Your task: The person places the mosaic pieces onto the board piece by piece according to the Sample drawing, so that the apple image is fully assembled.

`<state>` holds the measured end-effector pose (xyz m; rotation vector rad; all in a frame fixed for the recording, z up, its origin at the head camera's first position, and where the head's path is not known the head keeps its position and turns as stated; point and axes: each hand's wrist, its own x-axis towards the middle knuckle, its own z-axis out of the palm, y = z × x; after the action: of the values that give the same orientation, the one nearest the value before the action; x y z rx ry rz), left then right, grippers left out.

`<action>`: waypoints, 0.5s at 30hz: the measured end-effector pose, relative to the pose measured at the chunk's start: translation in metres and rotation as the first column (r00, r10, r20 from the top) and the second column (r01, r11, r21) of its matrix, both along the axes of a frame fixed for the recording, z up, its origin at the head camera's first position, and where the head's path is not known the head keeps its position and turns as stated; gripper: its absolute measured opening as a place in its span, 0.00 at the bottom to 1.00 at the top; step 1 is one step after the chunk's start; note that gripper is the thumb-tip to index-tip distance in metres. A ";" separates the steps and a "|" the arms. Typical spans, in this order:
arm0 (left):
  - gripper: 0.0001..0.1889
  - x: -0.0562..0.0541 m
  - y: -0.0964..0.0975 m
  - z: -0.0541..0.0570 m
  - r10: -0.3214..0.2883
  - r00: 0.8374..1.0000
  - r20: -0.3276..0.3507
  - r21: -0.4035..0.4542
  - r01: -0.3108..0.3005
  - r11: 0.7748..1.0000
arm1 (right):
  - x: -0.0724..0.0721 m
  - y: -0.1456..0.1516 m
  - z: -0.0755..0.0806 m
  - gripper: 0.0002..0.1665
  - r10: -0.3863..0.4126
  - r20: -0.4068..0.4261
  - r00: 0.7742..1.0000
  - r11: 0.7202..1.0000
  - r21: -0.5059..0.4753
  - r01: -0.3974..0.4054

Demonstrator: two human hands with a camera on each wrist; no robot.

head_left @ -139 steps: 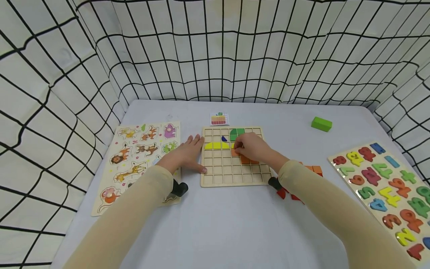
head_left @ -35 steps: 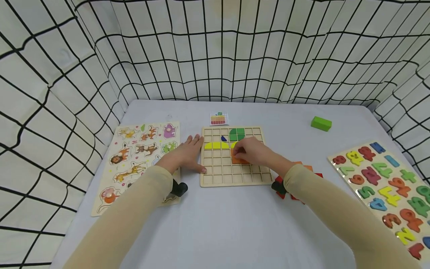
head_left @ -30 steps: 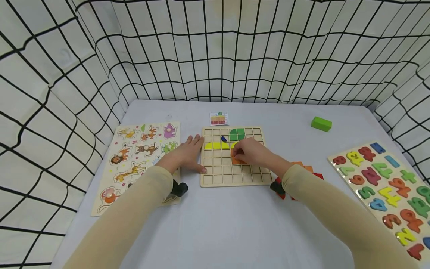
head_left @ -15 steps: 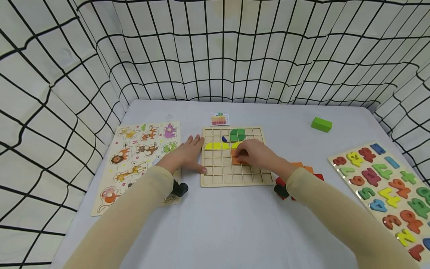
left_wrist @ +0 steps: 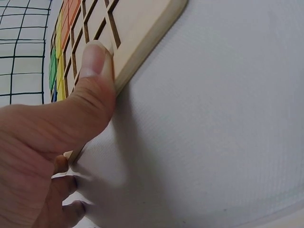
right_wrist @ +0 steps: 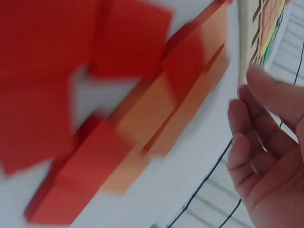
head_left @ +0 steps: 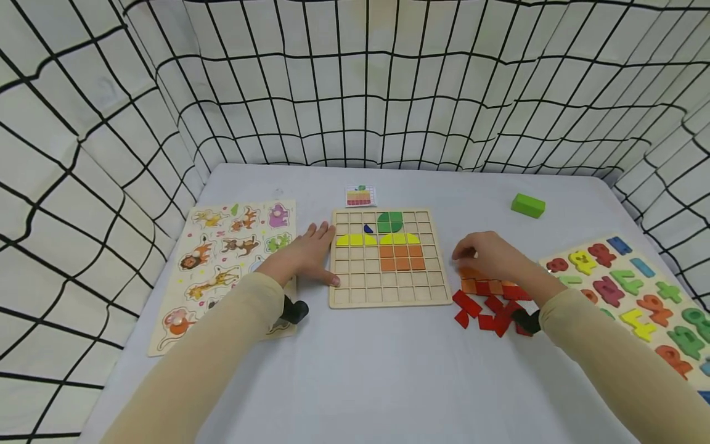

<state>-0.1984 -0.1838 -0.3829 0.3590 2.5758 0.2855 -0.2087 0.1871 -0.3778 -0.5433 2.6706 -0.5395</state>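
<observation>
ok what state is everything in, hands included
Grid board: flat, partly filled
Placed pieces: in cells
Red pieces: loose, jumbled
Other orange pieces: loose
Green block: lying loose
Picture card: flat
Left hand: spread, thumb on board
Right hand: bent fingers, seemingly empty
Animal puzzle: flat, partly hidden
Number puzzle: flat, partly hidden

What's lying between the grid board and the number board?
Head view: loose red pieces and orange pieces on the white table, plus the right hand.

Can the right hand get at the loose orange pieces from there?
Likely yes: the right hand looks empty and is right by the orange pieces, with nothing visibly blocking it, though red pieces lie close among them.
</observation>
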 end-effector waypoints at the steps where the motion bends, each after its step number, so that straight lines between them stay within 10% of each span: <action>1: 0.64 0.000 0.000 0.000 0.000 1.000 0.001 -0.001 0.000 1.000 | 0.001 0.005 0.000 0.12 0.010 0.010 1.000 1.000 0.010 -0.010; 15: 0.64 -0.001 0.000 0.000 -0.009 1.000 0.002 -0.004 0.009 1.000 | 0.009 0.016 -0.006 0.13 0.024 0.040 0.999 0.999 0.024 -0.025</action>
<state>-0.1995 -0.1842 -0.3834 0.3684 2.5716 0.2767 -0.2000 0.2031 -0.3833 -0.5514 2.6263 -0.5046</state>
